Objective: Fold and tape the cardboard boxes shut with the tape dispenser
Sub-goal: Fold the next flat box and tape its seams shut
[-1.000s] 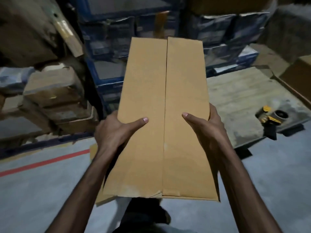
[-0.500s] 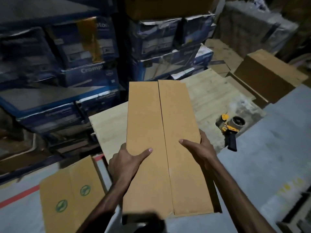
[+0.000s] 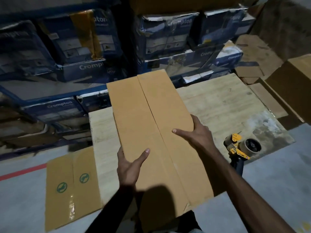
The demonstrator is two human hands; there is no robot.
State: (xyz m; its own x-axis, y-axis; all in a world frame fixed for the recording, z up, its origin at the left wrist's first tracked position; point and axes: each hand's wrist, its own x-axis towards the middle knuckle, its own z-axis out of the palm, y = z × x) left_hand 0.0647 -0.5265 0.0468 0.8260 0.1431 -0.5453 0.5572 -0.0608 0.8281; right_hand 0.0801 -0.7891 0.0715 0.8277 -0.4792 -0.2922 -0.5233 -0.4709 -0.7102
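Observation:
A long brown cardboard box [image 3: 151, 118] with its two flaps meeting along a centre seam is held over the wooden board [image 3: 223, 105]. My left hand [image 3: 129, 167] grips its left edge, thumb on top. My right hand [image 3: 196, 135] grips its right edge, thumb lying across the right flap. The yellow and black tape dispenser [image 3: 239, 148] lies on the board's near right corner, apart from both hands.
A taped brown box with green round marks [image 3: 70, 189] lies on the grey floor at the left. Stacked blue printed cartons [image 3: 80, 47] fill the back. More brown boxes [image 3: 292, 78] stand at the right. A red line [image 3: 21, 172] crosses the floor.
The box has come down and forward over the wooden board while the view turned right. Both hands keep their hold on its edges. The taped box on the floor has come into sight.

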